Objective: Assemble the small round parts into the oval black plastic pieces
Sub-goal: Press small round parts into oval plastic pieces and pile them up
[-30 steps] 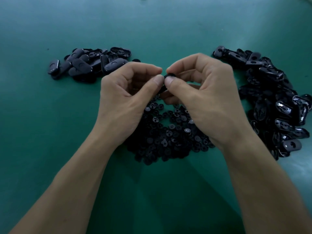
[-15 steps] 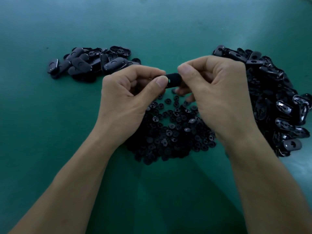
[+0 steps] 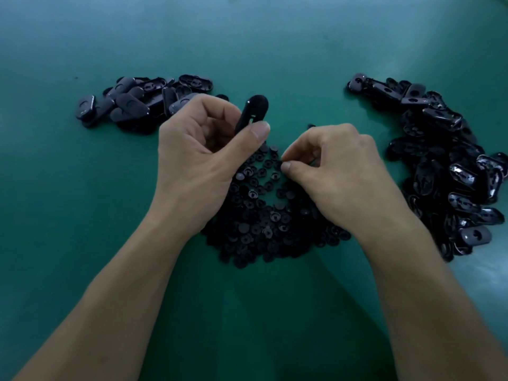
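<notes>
Oval piece (image 3: pixel 253 114) stands on end, tilted, above the table, gripped by the left hand (image 3: pixel 203 158) between thumb and curled fingers. Half a second ago both hands held it between them. The right hand (image 3: pixel 338 174) has now let go and dropped to the round-part heap (image 3: pixel 264 224), thumb and forefinger pinching a round part (image 3: pixel 281 164) at the heap's far edge; can't tell if it is lifted yet. Likely reading: one insertion done, next part being fetched. Whether this oval piece already carries its part is hidden. More ovals lie in the left pile (image 3: pixel 132 103) and the bigger right pile (image 3: pixel 445 160), on the green mat (image 3: pixel 68 243).
</notes>
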Action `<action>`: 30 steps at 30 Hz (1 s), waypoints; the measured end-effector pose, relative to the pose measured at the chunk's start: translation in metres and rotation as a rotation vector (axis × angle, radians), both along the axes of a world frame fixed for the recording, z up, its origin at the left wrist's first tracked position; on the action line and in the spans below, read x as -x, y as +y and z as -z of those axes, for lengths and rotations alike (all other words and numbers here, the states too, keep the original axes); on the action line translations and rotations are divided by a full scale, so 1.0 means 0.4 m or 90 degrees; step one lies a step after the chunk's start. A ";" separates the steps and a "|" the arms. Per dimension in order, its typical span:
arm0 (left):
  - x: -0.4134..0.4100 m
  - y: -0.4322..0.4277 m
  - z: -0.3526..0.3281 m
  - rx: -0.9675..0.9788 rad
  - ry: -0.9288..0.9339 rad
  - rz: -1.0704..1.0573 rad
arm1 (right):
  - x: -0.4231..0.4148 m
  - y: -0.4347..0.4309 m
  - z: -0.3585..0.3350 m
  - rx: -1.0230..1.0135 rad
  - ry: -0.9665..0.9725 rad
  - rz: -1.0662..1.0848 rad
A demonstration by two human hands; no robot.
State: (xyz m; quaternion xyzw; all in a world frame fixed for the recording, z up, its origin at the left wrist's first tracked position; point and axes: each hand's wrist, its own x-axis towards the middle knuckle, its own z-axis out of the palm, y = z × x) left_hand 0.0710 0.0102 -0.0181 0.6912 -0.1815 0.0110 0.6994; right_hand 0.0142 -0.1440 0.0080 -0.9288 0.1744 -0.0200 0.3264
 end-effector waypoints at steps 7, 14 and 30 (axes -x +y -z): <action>0.000 0.000 -0.001 -0.014 0.024 0.037 | 0.004 -0.002 -0.014 -0.021 -0.012 0.013; 0.000 -0.001 -0.003 0.013 0.019 0.028 | 0.011 -0.023 -0.026 -0.004 0.055 0.004; -0.001 0.000 -0.001 0.054 0.018 0.017 | 0.007 -0.011 -0.008 -0.018 -0.037 0.005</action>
